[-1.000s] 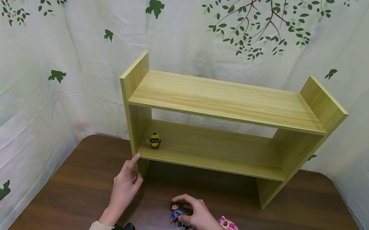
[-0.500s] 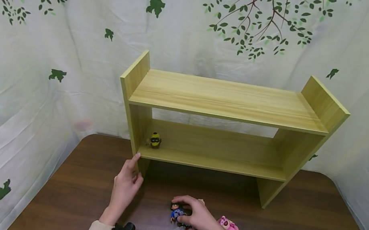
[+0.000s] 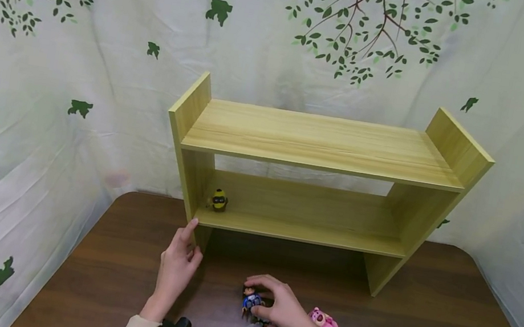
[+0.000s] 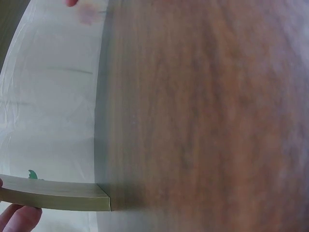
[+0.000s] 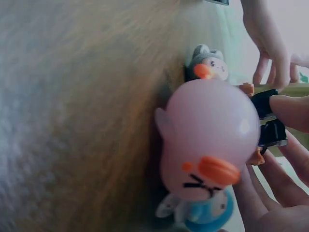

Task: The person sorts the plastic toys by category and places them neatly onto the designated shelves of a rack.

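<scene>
My left hand (image 3: 176, 266) pinches the left side panel of a light wooden shelf (image 3: 299, 232). In the left wrist view, fingertips (image 4: 23, 220) lie against the panel (image 4: 63, 195) close to its foot. My right hand (image 3: 286, 309) holds a small figurine (image 3: 251, 303) with dark hair and blue clothes low over the table. In the right wrist view, the thumb (image 5: 292, 112) presses its black part (image 5: 271, 123), with the other fingers on the far side. Right beside it are a pink bird toy (image 5: 212, 130) with an orange beak, a grey-hooded figure (image 5: 208, 63) and a blue-and-white figure (image 5: 210, 212).
A pink bear toy (image 3: 323, 323) lies by my right wrist. On the shelf's middle board, at the left end, stands a yellow figure (image 3: 219, 200) with dark goggles. The brown table (image 3: 443, 321) reaches back to a white curtain (image 3: 117, 64) printed with leaves.
My right hand and the dark-haired figurine have risen very slightly. The left hand stays where it was on the shelf panel.
</scene>
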{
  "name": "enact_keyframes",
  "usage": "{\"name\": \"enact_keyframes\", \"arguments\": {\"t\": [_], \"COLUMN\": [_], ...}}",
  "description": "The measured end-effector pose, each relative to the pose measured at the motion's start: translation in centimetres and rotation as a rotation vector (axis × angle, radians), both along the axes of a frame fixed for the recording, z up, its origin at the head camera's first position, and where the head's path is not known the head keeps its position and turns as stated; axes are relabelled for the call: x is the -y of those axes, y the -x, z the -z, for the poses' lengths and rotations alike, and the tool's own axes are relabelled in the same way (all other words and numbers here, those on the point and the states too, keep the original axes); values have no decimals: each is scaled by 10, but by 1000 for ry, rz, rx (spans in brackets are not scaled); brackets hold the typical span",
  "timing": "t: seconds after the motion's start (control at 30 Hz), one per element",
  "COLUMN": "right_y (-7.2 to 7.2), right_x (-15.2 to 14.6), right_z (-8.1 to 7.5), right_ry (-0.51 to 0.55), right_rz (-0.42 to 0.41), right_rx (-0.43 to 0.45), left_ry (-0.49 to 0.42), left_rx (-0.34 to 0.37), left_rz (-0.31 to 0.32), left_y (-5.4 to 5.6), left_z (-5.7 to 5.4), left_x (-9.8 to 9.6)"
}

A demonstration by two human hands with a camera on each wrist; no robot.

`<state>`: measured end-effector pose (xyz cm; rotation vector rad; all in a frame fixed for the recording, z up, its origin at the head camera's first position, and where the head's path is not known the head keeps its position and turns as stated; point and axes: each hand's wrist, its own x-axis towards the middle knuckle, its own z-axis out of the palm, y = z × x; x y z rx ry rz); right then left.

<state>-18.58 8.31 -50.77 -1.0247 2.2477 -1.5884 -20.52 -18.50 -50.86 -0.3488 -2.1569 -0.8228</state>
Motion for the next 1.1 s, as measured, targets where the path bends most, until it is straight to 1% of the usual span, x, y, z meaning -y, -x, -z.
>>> {"name": "enact_keyframes", "arguments": {"t": [0.1,0.3,0.53,0.7,0.77,0.9,1.0,1.1], "right_y": [-1,-3,-6,-9,-11,-19,-23,-25], "right_x": [0,-3,-5,-6,-6,-6,-7,-7], "right_z": [-4,-14,-28,-39,-47,-68,-83,-94], "right_ry": [20,54,130,157,166,186,180,149], "right_rz": [13,22,-4,-8,-14,-29,-18,14], "right_rx": [-14,-71,-89,-126,-137,-140,-133,-161], "left_ry": [-3,-2,-6,2,7,8,8,6], "left_rx": [8,7,27,5,-6,-10,-9,-13], "left_rz": [0,0,-4,-6,-9,-12,-13,-10], "left_y": [0,0,-1,-1,-1,-1,-1,-1], "left_z": [0,0,0,0,0,-1,-2,-2], "left_x": [0,1,1,1,1,0,-1,-1]}}
